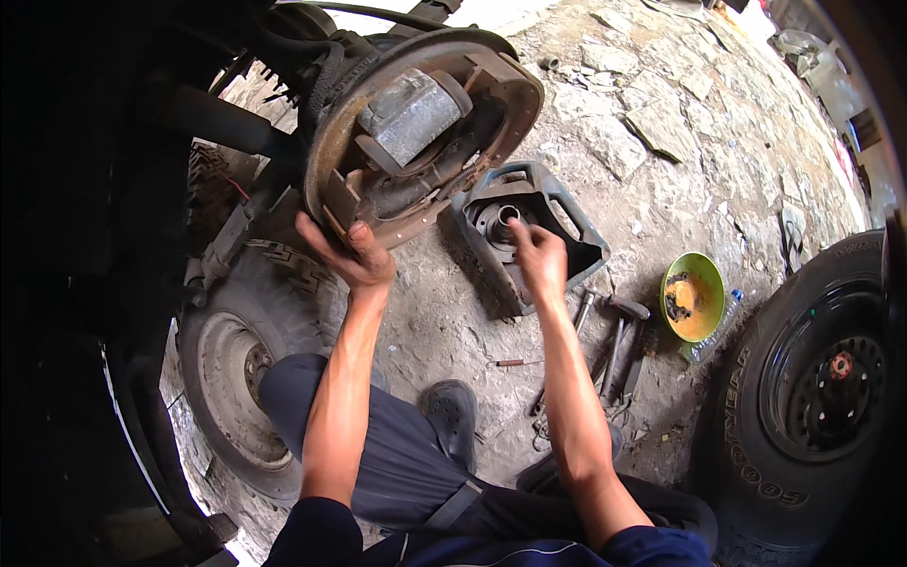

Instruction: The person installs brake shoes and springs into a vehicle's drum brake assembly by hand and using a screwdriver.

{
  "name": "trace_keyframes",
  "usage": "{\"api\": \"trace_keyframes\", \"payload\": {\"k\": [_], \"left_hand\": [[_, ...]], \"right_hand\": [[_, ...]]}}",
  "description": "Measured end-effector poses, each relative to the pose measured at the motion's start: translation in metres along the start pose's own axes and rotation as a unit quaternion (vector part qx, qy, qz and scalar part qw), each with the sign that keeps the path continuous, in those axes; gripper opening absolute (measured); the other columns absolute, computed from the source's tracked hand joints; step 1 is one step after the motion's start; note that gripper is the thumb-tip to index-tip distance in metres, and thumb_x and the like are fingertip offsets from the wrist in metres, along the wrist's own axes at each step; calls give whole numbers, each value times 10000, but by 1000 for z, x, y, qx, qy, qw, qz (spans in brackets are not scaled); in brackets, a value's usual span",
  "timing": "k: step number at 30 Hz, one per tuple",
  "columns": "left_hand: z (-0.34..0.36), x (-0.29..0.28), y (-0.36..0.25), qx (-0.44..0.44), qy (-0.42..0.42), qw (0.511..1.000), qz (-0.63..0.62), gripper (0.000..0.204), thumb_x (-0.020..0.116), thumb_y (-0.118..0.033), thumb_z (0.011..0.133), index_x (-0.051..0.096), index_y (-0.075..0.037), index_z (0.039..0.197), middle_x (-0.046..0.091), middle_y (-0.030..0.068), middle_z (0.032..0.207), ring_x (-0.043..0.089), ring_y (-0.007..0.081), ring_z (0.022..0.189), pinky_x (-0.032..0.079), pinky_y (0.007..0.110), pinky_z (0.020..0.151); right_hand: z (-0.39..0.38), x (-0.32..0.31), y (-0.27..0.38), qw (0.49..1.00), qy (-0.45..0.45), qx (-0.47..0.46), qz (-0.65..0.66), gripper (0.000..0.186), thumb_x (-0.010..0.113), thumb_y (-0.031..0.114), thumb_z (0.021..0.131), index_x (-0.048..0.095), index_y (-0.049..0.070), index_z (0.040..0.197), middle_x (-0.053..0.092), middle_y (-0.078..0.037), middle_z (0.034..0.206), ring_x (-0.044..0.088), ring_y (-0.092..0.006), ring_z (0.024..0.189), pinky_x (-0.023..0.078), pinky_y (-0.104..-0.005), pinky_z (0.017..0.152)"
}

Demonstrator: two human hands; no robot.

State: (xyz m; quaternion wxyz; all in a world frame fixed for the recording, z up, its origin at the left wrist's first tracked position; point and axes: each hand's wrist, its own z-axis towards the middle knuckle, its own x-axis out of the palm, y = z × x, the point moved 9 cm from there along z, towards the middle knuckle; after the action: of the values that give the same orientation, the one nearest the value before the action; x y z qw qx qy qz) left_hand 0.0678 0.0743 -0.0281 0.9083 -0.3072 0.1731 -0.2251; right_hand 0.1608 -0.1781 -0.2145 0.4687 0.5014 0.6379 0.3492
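Note:
A rusty drum brake assembly [416,142] with a round backing plate, curved shoes and a spring hangs at upper centre. My left hand [364,265] is at its lower rim, thumb on the face and fingers at the edge. Below and to the right stands a cut-open dark plastic container [586,222] with a flanged metal part [487,225] inside, a short tube rising from its middle. My right hand [541,263] reaches in over the near side, fingers closed beside the tube's top. Whatever those fingertips hold is hidden.
A green bowl [719,283] with orange liquid and dark bits sits at right beside a plastic bottle [701,348]. A hammer [619,331] and other tools lie by my right forearm. Wheels stand at left [227,359] and right [803,397]. A small spring [510,363] lies on the broken stone floor.

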Motion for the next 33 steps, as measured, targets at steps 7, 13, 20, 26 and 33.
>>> {"api": "trace_keyframes", "payload": {"k": [7,13,20,26,33], "left_hand": [[-2,-1,-7,-69,34,997,-6,940,505,-618,904,206,129,1390,397,290,1299,440,331,1182,355,428,1009],[1,2,-40,-12,30,999,-2,838,515,-461,944,168,122,1435,304,302,1426,352,368,1324,278,457,1098],[2,3,-88,196,50,966,161,726,629,-286,910,257,75,1418,292,256,1450,308,370,1358,263,487,1111],[1,6,-92,185,61,963,185,654,681,-270,889,380,78,1352,335,242,1409,317,362,1349,257,486,1124],[-23,12,-109,223,82,962,136,578,676,-233,894,421,49,1330,309,213,1406,301,346,1360,261,475,1131]], "right_hand": [[-24,-126,-139,962,-178,85,-187,448,585,433,936,751,18,908,709,-222,848,706,-362,800,532,-444,749],[-47,-195,-180,898,-179,223,-335,422,635,408,875,679,56,1104,676,-240,1084,638,-398,1053,493,-474,902],[-34,-170,-152,939,-135,146,-280,497,640,467,858,699,7,1037,688,-243,1014,652,-400,1010,500,-446,881],[-48,-190,-184,895,-102,269,-341,452,669,354,839,642,93,1207,662,-202,1173,615,-378,1123,481,-464,955],[-60,-269,-233,945,-152,251,-146,338,627,278,919,702,-48,868,689,-126,653,657,-184,534,502,-323,514]]}}
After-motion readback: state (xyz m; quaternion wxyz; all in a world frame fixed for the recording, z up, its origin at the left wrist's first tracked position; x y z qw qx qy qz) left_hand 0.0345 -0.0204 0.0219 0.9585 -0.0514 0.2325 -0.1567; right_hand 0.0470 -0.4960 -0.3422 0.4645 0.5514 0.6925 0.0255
